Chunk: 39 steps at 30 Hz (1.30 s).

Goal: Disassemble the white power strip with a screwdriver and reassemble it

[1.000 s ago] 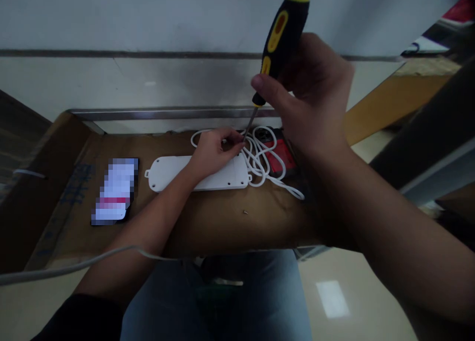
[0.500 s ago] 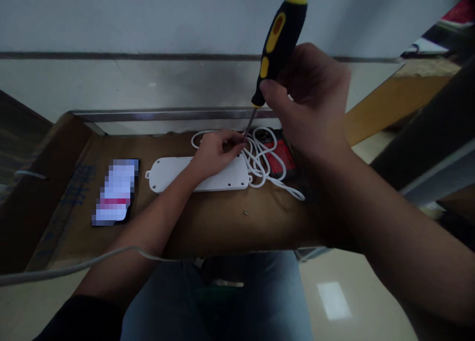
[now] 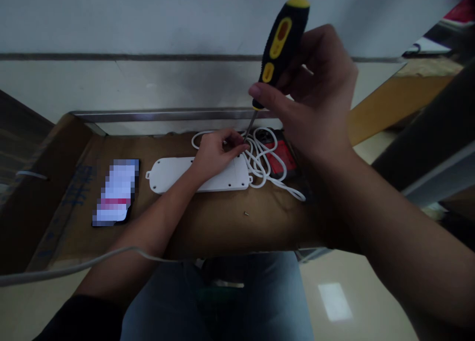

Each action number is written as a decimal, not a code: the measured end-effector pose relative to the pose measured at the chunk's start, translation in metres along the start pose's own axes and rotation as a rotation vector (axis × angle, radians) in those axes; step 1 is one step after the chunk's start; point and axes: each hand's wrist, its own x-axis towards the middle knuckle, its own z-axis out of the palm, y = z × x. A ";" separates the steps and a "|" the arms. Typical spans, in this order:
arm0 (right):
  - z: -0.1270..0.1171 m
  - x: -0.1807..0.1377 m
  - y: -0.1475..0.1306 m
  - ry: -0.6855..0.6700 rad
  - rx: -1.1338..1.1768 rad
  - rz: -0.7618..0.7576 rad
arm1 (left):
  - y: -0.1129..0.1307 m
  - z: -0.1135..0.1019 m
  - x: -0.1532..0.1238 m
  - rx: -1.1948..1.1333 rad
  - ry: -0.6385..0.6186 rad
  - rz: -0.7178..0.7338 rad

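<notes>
A screwdriver (image 3: 284,39) with a black and yellow handle is gripped in my right hand (image 3: 315,83), thumb along the handle's lower end. Its thin shaft slants down to the left. At the tip, the thumb and fingers of my left hand (image 3: 222,150) are pinched together; whatever they hold there is too small or hidden to make out. Beneath that hand lies a white power strip (image 3: 174,170), with screw holes showing on its upward face. My left wrist and fingers cover part of it. Its white cord (image 3: 260,163) is coiled at the right end.
A small screw (image 3: 246,213) lies on the brown cardboard (image 3: 208,222) in front of the strip. To the left is a phone (image 3: 117,192) with a lit, blurred screen. A red and black object (image 3: 280,155) sits under the cord. A pale cable (image 3: 92,259) crosses the near left.
My right hand has shifted its hold, its knuckles rising and its thumb sliding left across the handle. The screwdriver has turned slightly and its tip stays by my left fingers.
</notes>
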 end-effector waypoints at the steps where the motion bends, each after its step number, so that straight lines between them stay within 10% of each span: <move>1: 0.000 0.000 0.000 0.002 0.013 0.008 | 0.000 0.000 0.000 0.000 0.003 0.006; 39: -0.006 -0.004 -0.003 0.002 -0.089 0.099 | 0.002 -0.027 0.002 0.269 -0.355 0.038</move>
